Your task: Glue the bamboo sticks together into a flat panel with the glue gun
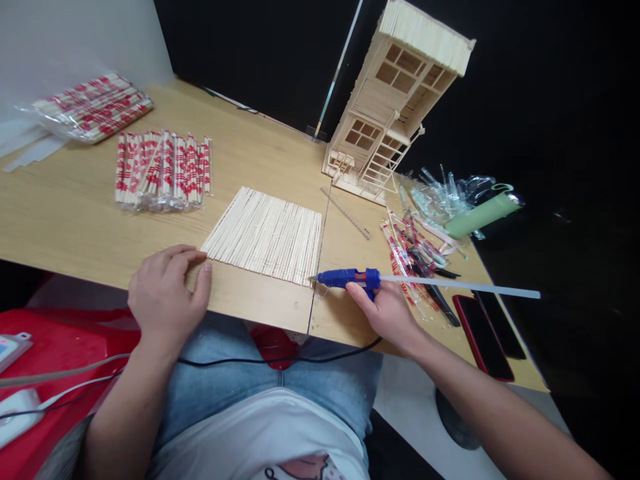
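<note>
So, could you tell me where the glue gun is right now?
In the head view, the blue glue gun is in the right hand, nozzle at the stick mat's near right corner.

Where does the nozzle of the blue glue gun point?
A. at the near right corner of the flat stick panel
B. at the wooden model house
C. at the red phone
A: the right hand holds the glue gun with its tip at the stick panel corner.

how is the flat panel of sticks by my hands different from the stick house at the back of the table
The flat panel lies flat on the table; the stick house stands tall. The flat panel is one plain sheet; the stick house has windows, a roof and a ladder. Both are pale wooden sticks.
</note>
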`<state>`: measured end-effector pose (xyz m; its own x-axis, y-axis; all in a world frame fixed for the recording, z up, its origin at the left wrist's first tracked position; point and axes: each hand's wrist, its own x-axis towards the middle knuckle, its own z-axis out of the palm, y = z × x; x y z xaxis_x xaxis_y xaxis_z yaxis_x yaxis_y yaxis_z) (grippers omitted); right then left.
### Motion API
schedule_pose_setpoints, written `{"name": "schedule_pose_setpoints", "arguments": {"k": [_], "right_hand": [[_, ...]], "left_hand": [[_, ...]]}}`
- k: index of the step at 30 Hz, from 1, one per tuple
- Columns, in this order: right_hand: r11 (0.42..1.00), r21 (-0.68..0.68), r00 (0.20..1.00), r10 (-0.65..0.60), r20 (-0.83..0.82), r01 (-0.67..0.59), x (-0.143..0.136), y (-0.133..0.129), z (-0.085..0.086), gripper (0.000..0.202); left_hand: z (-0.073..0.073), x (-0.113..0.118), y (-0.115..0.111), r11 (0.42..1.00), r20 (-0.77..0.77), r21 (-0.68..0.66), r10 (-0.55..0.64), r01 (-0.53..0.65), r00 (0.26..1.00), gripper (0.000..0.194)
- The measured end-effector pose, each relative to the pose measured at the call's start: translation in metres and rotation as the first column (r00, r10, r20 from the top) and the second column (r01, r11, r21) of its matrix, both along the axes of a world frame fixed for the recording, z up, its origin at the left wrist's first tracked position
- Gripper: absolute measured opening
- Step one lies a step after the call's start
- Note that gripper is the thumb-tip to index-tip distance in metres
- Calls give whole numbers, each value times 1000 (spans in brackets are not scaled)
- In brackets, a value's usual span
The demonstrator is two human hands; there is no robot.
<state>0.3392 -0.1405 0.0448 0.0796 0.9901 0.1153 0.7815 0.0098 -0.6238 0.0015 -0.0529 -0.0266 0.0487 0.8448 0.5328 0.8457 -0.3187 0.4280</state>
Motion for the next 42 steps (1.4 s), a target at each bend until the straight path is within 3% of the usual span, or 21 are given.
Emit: {"name": "schedule_pose_setpoints", "arguments": {"k": [9, 33, 38, 42], "right_hand": [[998, -60, 998, 23, -65, -27, 9, -2, -2, 39], [999, -53, 1000, -2, 17, 3, 9, -5, 4, 37], [993, -118, 987, -20, -159, 1, 13, -8, 13, 50], [977, -215, 861, -121, -493, 14, 2, -2, 26, 62]], "left_hand": [[1, 1, 0, 1000, -20, 9, 14, -13, 1000, 33], [2, 0, -1, 999, -7, -36, -8, 8, 1000, 29], [3, 1, 1, 1000, 21, -21, -3, 3, 1000, 29], [3, -1, -3, 1000, 126, -15, 10, -8, 992, 30]]}}
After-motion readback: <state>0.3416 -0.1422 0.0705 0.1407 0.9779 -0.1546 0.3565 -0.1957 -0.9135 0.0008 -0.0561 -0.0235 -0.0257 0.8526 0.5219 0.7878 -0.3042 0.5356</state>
